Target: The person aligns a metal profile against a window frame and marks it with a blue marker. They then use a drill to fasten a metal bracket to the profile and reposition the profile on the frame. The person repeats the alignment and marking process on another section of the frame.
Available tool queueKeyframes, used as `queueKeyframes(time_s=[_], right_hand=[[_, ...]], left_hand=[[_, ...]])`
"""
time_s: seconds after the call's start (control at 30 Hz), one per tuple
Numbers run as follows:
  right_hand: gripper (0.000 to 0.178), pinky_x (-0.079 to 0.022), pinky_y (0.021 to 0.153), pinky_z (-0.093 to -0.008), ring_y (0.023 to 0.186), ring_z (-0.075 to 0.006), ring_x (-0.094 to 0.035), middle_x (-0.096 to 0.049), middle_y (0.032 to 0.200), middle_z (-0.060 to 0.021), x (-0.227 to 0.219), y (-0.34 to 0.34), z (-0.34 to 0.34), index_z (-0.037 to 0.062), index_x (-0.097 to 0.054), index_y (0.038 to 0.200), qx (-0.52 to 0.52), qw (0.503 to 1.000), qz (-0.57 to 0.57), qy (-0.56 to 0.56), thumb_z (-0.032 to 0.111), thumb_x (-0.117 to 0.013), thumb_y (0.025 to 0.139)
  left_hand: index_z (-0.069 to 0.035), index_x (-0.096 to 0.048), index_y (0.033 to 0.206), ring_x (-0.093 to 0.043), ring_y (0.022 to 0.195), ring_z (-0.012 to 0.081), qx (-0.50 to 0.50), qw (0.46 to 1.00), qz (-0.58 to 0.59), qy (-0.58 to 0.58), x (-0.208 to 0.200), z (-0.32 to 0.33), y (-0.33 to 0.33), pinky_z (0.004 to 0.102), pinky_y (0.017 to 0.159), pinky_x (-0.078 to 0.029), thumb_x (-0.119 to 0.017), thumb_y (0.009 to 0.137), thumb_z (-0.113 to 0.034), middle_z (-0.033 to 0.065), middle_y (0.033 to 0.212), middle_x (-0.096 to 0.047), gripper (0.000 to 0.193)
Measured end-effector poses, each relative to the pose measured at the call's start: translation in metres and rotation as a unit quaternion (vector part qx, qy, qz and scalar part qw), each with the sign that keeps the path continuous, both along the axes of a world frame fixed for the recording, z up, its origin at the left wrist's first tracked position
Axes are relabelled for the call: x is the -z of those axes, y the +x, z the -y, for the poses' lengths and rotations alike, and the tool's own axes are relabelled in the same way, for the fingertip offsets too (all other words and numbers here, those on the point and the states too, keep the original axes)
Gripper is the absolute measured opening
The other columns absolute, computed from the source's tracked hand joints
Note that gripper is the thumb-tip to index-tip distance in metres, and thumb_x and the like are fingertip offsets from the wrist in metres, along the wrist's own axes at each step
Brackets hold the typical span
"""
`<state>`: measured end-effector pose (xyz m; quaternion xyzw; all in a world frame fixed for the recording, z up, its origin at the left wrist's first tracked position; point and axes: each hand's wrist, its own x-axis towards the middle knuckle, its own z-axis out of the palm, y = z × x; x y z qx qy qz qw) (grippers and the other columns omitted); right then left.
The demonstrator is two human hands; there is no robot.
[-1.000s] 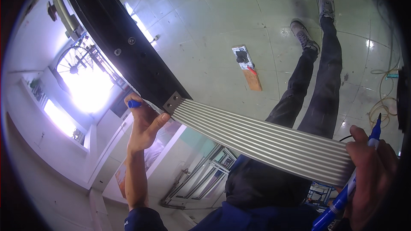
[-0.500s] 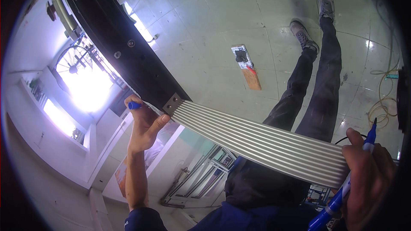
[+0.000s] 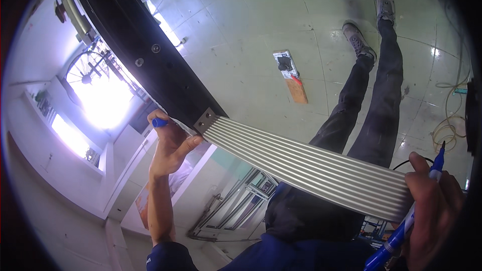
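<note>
A ribbed silver metal strip [image 3: 306, 166] slants across the view, its upper-left end meeting a small drilled plate [image 3: 205, 121] at the end of a black beam [image 3: 163, 65]. At that end my left hand [image 3: 170, 153] is curled, thumb against the corner beside the plate, with a blue marker cap [image 3: 159, 122] held among its fingers. My right hand [image 3: 432, 206] is closed at the strip's lower-right end and holds an uncapped blue marker [image 3: 394, 241], dark tip pointing up. Its fingertips behind the strip are partly hidden.
On the tiled floor lies a wooden board [image 3: 296, 90] with a black fitting and a red piece on it. My legs and shoes [image 3: 385, 7] are at the upper right. A coiled hose [image 3: 452, 130] lies at the right. Metal frames [image 3: 236, 206] stand lower down, and bright windows [image 3: 103, 90] are at the left.
Almost nothing differs. The whole scene sits slightly farther right in the picture, and both hands keep the same hold on the marker and cap.
</note>
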<state>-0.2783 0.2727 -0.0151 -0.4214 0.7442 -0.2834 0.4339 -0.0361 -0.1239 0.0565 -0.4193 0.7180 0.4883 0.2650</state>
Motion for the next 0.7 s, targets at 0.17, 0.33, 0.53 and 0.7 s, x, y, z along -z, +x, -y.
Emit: queueKeyframes(time_s=[0.17, 0.33, 0.53, 0.7], right_hand=[[0.041, -0.044, 0.063, -0.0418, 0.064, -0.0318, -0.058, -0.069, 0.108, -0.0332, -0.002, 0.004, -0.009, -0.0046, -0.053, 0.099, -0.002, 1.000, -0.006, 0.017, 0.035, -0.063, 0.090], [0.041, -0.046, 0.074, -0.0440, 0.072, -0.0331, -0.060, -0.070, 0.112, -0.0312, -0.008, 0.004, -0.008, -0.0039, -0.055, 0.102, -0.010, 0.998, -0.006, 0.054, 0.033, -0.065, 0.088], [0.039, -0.048, 0.079, -0.0448, 0.079, -0.0350, -0.063, -0.068, 0.117, -0.0302, -0.003, 0.009, -0.025, -0.0039, -0.055, 0.105, -0.040, 0.997, 0.003, 0.068, 0.027, -0.068, 0.085], [0.041, -0.049, 0.084, -0.0453, 0.086, -0.0365, -0.064, -0.067, 0.122, -0.0297, -0.018, -0.006, -0.003, -0.0042, -0.054, 0.109, -0.052, 0.994, 0.024, 0.096, 0.025, -0.068, 0.084]], left_hand=[[-0.021, -0.018, 0.129, -0.041, 0.138, 0.0262, 0.000, 0.999, -0.004, 0.047, 0.002, 0.005, 0.001, 0.0524, 0.115, -0.041, -0.082, 0.080, 0.011, 0.0097, 0.140, -0.036, 0.087], [-0.022, -0.018, 0.130, -0.043, 0.136, 0.0267, 0.001, 0.999, -0.004, 0.037, 0.003, 0.003, 0.000, 0.0522, 0.114, -0.042, -0.082, 0.079, 0.011, 0.0099, 0.139, -0.037, 0.087], [-0.022, -0.018, 0.128, -0.043, 0.136, 0.0264, -0.010, 1.000, -0.007, 0.026, 0.001, 0.001, 0.003, 0.0525, 0.114, -0.042, -0.080, 0.081, 0.011, 0.0109, 0.139, -0.037, 0.084], [-0.021, -0.018, 0.126, -0.041, 0.137, 0.0262, -0.023, 0.999, 0.002, 0.026, 0.001, 0.000, -0.004, 0.0516, 0.114, -0.039, -0.074, 0.084, 0.013, 0.0115, 0.139, -0.037, 0.079]])
